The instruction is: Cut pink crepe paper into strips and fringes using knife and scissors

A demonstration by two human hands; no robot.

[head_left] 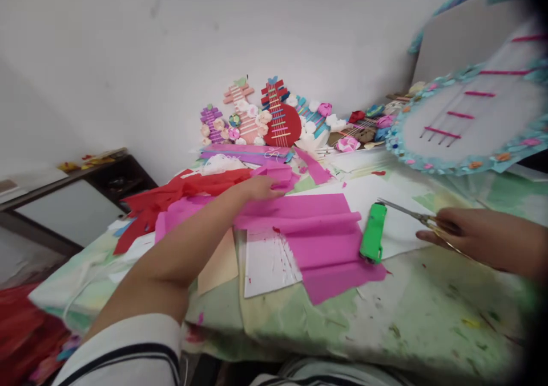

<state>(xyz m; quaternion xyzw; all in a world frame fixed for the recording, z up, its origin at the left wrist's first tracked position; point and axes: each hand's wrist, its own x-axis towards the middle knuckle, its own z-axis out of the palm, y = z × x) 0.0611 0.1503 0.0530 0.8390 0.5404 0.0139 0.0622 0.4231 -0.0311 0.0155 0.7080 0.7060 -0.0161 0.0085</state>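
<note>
My left hand (262,189) reaches over the pink crepe paper, its fingertips at a folded pink piece (276,175); whether it grips the piece is unclear. At the right, my right hand (456,229) is closed round the handles of metal scissors (417,214), whose blades point left. A large pink crepe sheet (321,243) lies creased on the table over white paper (268,260). On the sheet's right edge rests a green utility-knife-like tool (374,232), just left of the scissors. Red crepe paper (184,189) lies to the left of my left hand.
Paper-decorated instrument models (282,120) lean against the wall behind the table. A large blue-trimmed white one (479,120) stands at the right. The tablecloth (411,317) is stained green. A dark shelf unit (124,180) is at the left, with red material (28,329) below.
</note>
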